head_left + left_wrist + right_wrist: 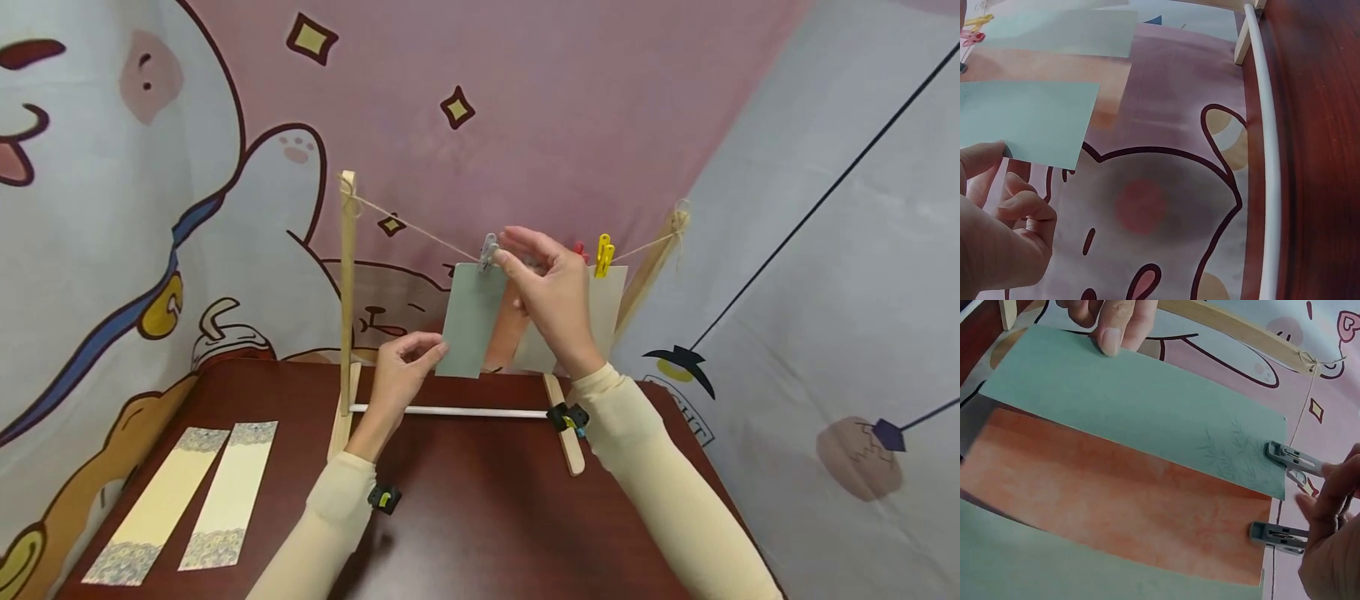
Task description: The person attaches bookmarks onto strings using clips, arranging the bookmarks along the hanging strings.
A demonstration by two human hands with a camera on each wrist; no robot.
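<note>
A pale green card (469, 321) hangs from a twine line, with a grey clothespin (1294, 459) at its top edge. My left hand (405, 372) pinches the card's lower left edge between thumb and fingers. At the top, my right hand (553, 292) holds the handle end of the grey clothespin with thumb and fingertips. Faint leaf sprigs show on the card near the clip in the right wrist view. Just beside it hangs an orange card (1122, 500), held by a second grey clothespin (1279, 536). My right hand partly hides the orange card in the head view.
The twine (416, 227) runs between two wooden posts (347, 292), joined low down by a white rod (480, 412). A yellow clothespin (603, 257) and a red one (580, 250) hold further cards at the right. Two lace-patterned paper strips (228, 496) lie on the brown table (465, 517).
</note>
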